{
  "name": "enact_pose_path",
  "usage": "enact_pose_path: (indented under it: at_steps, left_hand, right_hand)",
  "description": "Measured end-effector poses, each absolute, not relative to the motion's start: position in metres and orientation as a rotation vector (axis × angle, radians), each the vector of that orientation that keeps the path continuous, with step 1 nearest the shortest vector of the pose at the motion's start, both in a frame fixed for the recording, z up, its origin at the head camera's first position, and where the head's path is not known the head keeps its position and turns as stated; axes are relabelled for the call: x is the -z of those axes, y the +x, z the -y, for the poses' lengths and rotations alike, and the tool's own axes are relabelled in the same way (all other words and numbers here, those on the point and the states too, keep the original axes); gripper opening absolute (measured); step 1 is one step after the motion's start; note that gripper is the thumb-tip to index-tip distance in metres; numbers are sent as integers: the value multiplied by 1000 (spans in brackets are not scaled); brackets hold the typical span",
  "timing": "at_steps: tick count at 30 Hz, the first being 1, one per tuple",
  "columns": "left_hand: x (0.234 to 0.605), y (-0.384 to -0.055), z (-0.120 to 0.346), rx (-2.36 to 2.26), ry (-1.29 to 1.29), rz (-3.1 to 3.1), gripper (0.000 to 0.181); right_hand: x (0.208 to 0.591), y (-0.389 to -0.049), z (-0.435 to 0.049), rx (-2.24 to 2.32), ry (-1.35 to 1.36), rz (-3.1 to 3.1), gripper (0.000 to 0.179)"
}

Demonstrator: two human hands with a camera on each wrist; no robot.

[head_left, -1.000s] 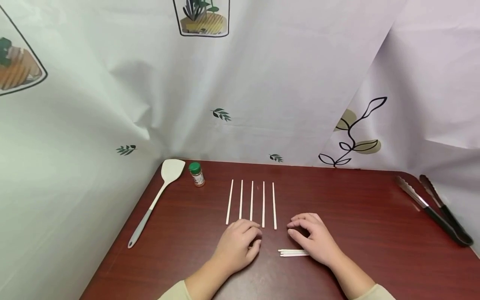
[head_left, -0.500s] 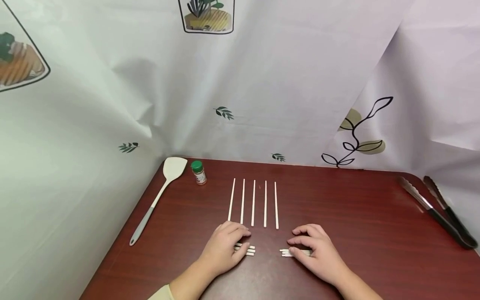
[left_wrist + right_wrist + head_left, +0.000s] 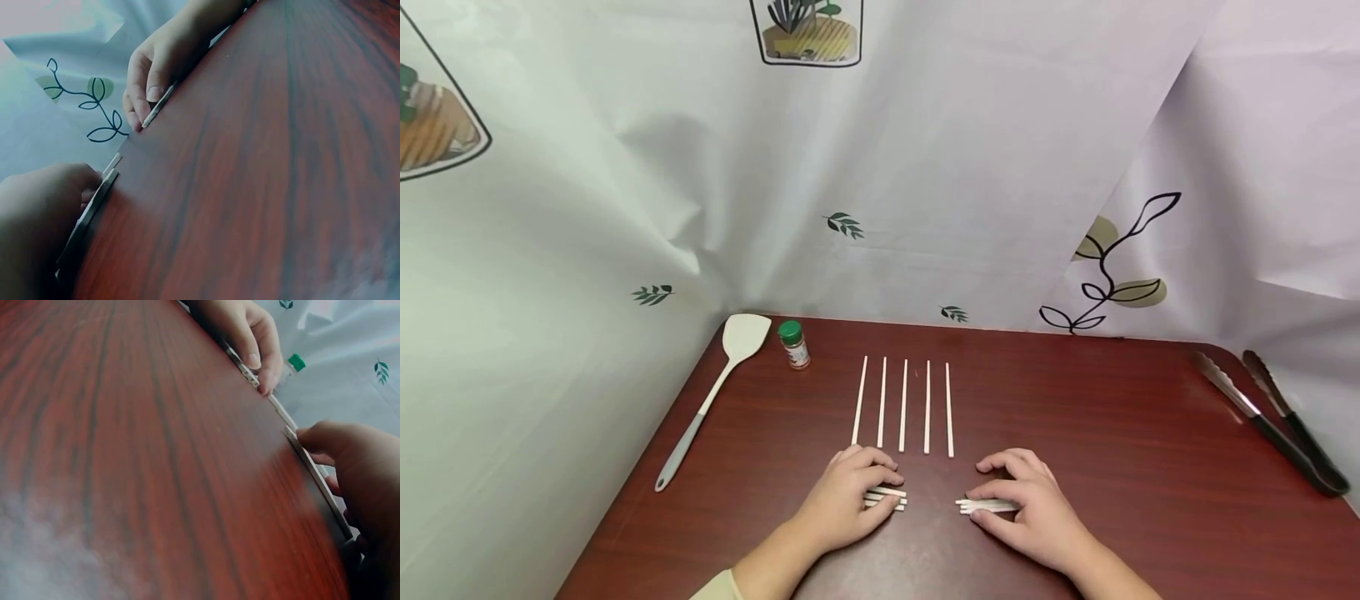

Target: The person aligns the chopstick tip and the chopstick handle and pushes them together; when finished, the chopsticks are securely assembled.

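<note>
Left hand [image 3: 850, 500]: fingers bent partway round the left sticks [image 3: 902, 502], thumb lying against them; three white ends show past the thumb. Right hand [image 3: 1028, 508]: thumb and index finger close together, pinching the right sticks [image 3: 988, 505] at near and far sides; firmness of either hold cannot be told. Both bundles lie flat on the dark red counter [image 3: 1075, 408], parallel to its far edge, tips facing across a gap.

Beyond the hands, toward the far edge: five single sticks [image 3: 903, 408], side by side, spaced apart; leftmost meets the left knuckles in view. Green-capped bottle [image 3: 794, 346] upright near the far left corner. Pale spatula [image 3: 716, 392] along the left edge. Tongs [image 3: 1285, 447], arms spread, by the right edge.
</note>
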State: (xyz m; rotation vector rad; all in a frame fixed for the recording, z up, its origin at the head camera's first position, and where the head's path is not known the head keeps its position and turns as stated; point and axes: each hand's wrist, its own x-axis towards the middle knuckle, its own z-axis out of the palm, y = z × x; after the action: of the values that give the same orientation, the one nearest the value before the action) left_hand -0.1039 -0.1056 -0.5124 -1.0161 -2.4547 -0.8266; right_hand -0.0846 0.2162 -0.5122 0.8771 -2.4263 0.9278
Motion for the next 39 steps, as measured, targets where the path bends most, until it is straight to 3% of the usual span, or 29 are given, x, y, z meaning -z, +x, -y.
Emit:
enact_pose_path:
  at_steps: [23, 39]
  left_hand:
    - [512, -102, 104, 936, -985, 2484, 10]
    - [510, -102, 101, 1001, -949, 2479, 17]
  right_hand:
    - [511, -82, -211, -985, 778, 2469, 36]
    - [508, -80, -210, -1039, 748, 2517, 33]
